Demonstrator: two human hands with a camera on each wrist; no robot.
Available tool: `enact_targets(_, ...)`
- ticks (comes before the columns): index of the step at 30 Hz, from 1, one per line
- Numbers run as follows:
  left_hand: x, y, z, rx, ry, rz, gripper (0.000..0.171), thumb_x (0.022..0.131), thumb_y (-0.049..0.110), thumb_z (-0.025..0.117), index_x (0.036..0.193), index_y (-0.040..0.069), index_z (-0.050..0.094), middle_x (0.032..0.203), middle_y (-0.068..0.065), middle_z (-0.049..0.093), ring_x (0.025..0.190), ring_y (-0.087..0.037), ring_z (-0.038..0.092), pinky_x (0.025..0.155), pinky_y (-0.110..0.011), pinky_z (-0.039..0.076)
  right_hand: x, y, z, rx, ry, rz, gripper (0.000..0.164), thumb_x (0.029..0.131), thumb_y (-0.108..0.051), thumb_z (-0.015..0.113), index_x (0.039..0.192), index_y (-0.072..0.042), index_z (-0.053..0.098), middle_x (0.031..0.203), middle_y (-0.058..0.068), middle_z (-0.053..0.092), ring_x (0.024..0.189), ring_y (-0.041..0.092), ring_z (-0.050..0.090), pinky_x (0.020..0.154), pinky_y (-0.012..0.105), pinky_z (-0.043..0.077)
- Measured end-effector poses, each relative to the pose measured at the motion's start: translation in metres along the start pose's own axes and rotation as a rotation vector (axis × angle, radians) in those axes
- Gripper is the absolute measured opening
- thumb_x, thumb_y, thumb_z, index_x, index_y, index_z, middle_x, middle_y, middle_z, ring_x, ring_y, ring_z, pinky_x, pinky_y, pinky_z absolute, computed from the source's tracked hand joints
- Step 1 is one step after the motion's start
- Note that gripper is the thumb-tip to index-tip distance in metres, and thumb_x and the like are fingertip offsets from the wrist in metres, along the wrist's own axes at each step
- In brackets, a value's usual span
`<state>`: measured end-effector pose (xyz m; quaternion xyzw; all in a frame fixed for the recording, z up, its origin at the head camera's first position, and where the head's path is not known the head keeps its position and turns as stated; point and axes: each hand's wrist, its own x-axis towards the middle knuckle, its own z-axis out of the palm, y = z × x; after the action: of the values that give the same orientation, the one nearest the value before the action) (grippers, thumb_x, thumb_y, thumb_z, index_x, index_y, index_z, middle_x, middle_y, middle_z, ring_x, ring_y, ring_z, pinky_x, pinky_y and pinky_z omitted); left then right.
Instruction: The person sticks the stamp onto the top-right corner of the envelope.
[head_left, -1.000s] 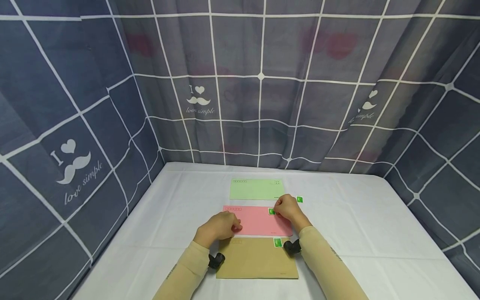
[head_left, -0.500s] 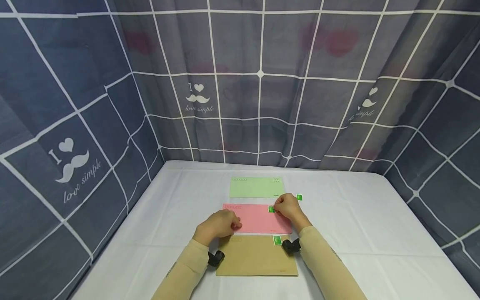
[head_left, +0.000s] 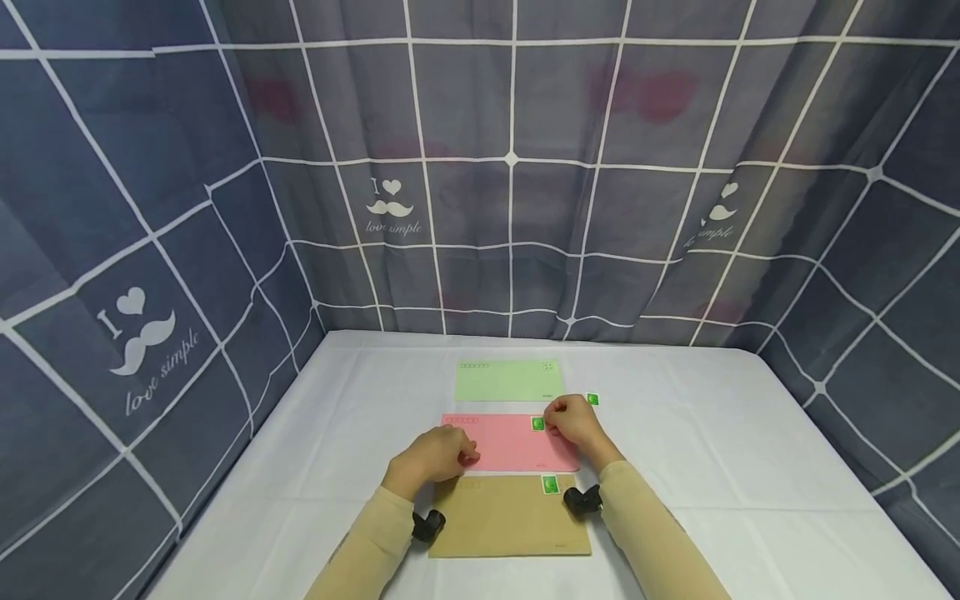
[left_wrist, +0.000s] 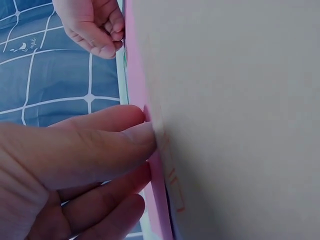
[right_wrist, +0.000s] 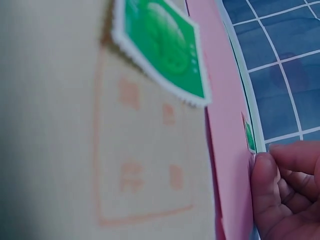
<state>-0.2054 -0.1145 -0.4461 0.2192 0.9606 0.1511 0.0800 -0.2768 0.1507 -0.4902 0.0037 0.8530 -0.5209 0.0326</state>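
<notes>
My left hand [head_left: 442,454] rests its thumb and fingertips on the left part of a pink envelope [head_left: 502,446], with the fingers loosely bent. At that envelope's upper right corner lies a green postage stamp [head_left: 537,423] with a white border. My right hand [head_left: 572,421] pinches the stamp's right edge between thumb and index finger; in the right wrist view the thumb and finger [right_wrist: 265,167] meet at the stamp [right_wrist: 250,137]. Nearer to me is a brown envelope [head_left: 510,521], bearing another green stamp [head_left: 551,484] at its upper right.
A light green envelope [head_left: 508,382] lies beyond the pink one, with a printed box in its corner. A loose green stamp [head_left: 592,399] is on the white tablecloth [head_left: 712,458] to its right. Dark grid-patterned curtains [head_left: 480,200] enclose the table.
The head view has shifted slightly. Both hands, the envelopes and the stamps keep nearly the same positions relative to one another.
</notes>
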Motion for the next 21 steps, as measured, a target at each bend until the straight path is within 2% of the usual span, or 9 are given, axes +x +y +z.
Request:
enact_targets(5,0.0,-0.003,0.003,0.041,0.025,0.032,0.028,0.08,0.005,0.079,0.106,0.014,0.08,0.113,0.0,0.076,0.099,-0.015,0.066,0.088,-0.034,0.056,-0.003,0.0,0.0,0.027,0.007,-0.019,0.011,0.091,0.003,0.061,0.085,0.006,0.07,0.075,0.011,0.066,0.065,0.013,0.059,0.059,0.025,0.054)
enact_targets(8,-0.001,-0.004,0.002,0.052,0.025,0.052,0.027,0.079,0.007,0.079,0.106,0.013,0.08,0.103,0.002,0.076,0.083,-0.008,0.057,0.076,-0.028,0.053,-0.004,0.001,0.001,0.032,0.009,-0.032,0.011,0.091,0.004,0.06,0.085,0.006,0.069,0.074,0.011,0.066,0.064,0.013,0.059,0.058,0.024,0.053)
enact_targets(12,0.003,-0.004,-0.004,0.061,0.022,0.069,0.017,0.08,0.011,0.079,0.098,0.012,0.081,0.086,0.002,0.073,0.072,-0.009,0.052,0.066,-0.027,0.048,-0.004,0.003,0.0,0.032,0.023,-0.026,0.011,0.09,0.004,0.059,0.086,0.007,0.069,0.075,0.01,0.066,0.065,0.013,0.06,0.059,0.025,0.054)
enact_targets(14,0.007,-0.004,-0.008,0.056,0.033,0.056,0.016,0.082,0.015,0.078,0.098,0.012,0.08,0.088,0.001,0.073,0.076,-0.011,0.058,0.069,-0.03,0.052,-0.004,0.004,-0.001,0.031,0.033,-0.019,0.012,0.09,0.003,0.059,0.086,0.006,0.069,0.076,0.01,0.067,0.065,0.013,0.06,0.059,0.025,0.054)
enact_targets(17,0.014,-0.003,-0.016,0.026,0.042,0.019,0.021,0.086,0.021,0.077,0.106,0.012,0.079,0.104,-0.002,0.076,0.096,-0.019,0.068,0.085,-0.039,0.057,-0.005,0.005,-0.003,0.046,0.04,-0.027,0.012,0.09,0.003,0.059,0.085,0.006,0.07,0.076,0.01,0.067,0.065,0.013,0.06,0.059,0.025,0.054)
enact_targets(19,0.019,-0.003,-0.021,0.017,0.044,0.005,0.025,0.088,0.022,0.075,0.111,0.011,0.078,0.115,-0.004,0.074,0.11,-0.026,0.067,0.094,-0.044,0.055,-0.006,0.005,-0.003,0.061,0.032,-0.041,0.013,0.09,0.003,0.059,0.084,0.005,0.07,0.075,0.009,0.066,0.064,0.013,0.06,0.059,0.024,0.054)
enact_targets(21,0.024,-0.003,-0.024,0.018,0.043,0.011,0.026,0.089,0.022,0.073,0.113,0.011,0.077,0.118,-0.006,0.074,0.116,-0.029,0.066,0.097,-0.047,0.054,-0.009,0.004,-0.004,0.067,0.018,-0.069,0.013,0.089,0.004,0.058,0.082,0.006,0.069,0.073,0.009,0.066,0.063,0.013,0.06,0.057,0.024,0.054)
